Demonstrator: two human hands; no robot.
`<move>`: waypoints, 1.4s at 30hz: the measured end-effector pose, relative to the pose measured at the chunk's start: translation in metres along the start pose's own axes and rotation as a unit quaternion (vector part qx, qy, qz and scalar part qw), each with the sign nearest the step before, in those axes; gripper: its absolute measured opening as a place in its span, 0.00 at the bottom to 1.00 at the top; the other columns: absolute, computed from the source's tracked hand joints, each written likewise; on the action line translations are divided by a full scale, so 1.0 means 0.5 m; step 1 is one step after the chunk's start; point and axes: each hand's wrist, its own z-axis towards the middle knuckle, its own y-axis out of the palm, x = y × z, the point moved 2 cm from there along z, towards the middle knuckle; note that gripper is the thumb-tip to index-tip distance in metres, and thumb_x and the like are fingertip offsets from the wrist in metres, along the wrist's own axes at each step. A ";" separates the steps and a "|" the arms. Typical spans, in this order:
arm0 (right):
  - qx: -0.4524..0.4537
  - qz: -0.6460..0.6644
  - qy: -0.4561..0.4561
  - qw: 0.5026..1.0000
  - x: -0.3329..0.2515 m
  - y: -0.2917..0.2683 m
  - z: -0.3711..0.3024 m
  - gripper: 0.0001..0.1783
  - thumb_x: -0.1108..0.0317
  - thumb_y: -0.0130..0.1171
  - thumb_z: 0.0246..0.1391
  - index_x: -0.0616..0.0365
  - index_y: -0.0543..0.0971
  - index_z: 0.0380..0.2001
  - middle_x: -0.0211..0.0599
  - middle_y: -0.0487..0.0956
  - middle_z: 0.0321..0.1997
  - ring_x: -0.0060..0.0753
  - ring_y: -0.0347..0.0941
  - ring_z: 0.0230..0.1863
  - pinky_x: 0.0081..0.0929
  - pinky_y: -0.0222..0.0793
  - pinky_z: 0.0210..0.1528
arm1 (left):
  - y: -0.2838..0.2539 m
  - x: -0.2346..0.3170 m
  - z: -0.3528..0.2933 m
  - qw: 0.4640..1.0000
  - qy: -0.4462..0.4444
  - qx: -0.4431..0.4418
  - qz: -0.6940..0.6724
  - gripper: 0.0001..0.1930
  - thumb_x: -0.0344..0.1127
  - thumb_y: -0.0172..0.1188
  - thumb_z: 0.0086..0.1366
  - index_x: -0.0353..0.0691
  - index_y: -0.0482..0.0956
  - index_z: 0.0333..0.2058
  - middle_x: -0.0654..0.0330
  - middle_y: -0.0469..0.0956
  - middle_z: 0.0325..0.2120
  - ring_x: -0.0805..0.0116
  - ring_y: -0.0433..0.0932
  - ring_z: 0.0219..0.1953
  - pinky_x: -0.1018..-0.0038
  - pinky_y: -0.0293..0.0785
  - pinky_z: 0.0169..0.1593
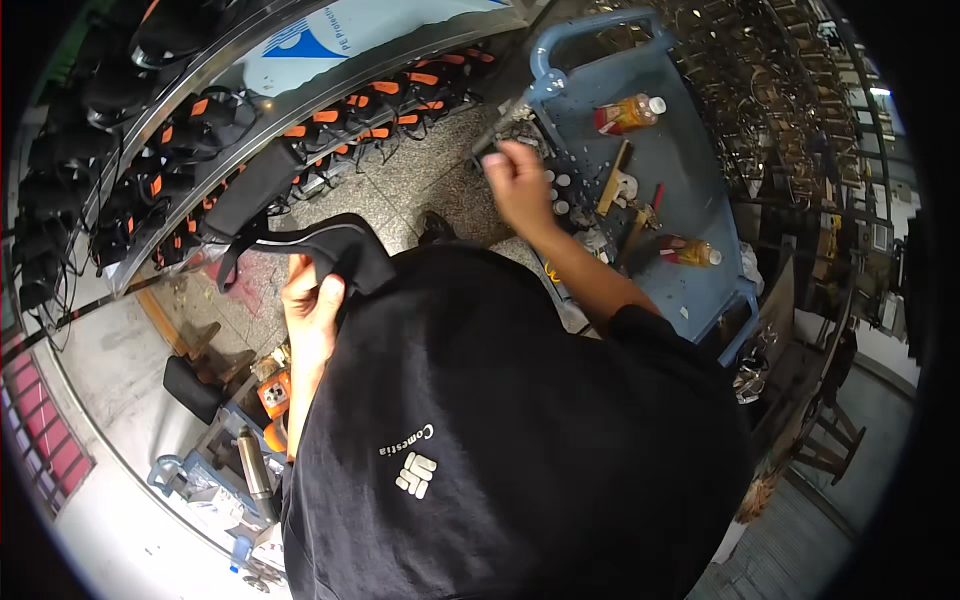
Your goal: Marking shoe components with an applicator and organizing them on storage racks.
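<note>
My left hand (315,300) grips a black strapped piece (350,250), thumb on one side and fingers behind. It has a wide curved band with a pale edge line. Beyond it is a flat dark block-like part (255,190); I cannot tell whether the two are joined. My right hand (520,185) is raised beside the blue cart, fingers curled and a little blurred. A slim dark object (497,132) appears at its fingertips, too smeared to name.
Black strapped items with orange parts (385,88) line the rack at the upper left. The blue cart (690,140) carries two bottles (628,115), a wooden-handled tool (615,180) and small white-capped containers (561,192). An orange device (273,393) stands lower left, near a metal cylinder (253,465).
</note>
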 end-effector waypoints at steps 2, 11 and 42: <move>0.183 -0.244 -0.112 0.946 0.140 -0.149 0.060 0.14 0.65 0.63 0.56 0.61 0.79 0.43 0.45 0.79 0.37 0.52 0.74 0.37 0.40 0.72 0.42 | 0.027 -0.025 0.015 0.997 -0.060 0.035 -0.021 0.07 0.29 0.63 0.67 0.33 0.84 0.41 0.55 0.75 0.48 0.64 0.72 0.49 0.70 0.65 0.55; 0.261 -0.472 -0.160 0.827 0.410 -0.506 0.241 0.18 0.62 0.63 0.55 0.61 0.79 0.46 0.51 0.78 0.46 0.56 0.75 0.41 0.42 0.73 0.45 | 0.266 -0.117 0.170 0.988 -0.127 0.082 0.021 0.05 0.27 0.59 0.70 0.33 0.83 0.36 0.60 0.78 0.41 0.71 0.73 0.43 0.74 0.66 0.52; -0.046 0.217 0.193 0.956 0.319 0.140 0.255 0.08 0.78 0.58 0.57 0.58 0.77 0.41 0.40 0.82 0.30 0.30 0.75 0.25 0.21 0.71 0.28 | 0.011 -0.071 -0.007 0.965 -0.072 0.243 0.060 0.14 0.37 0.52 0.77 0.32 0.80 0.37 0.55 0.69 0.50 0.61 0.64 0.55 0.66 0.57 0.61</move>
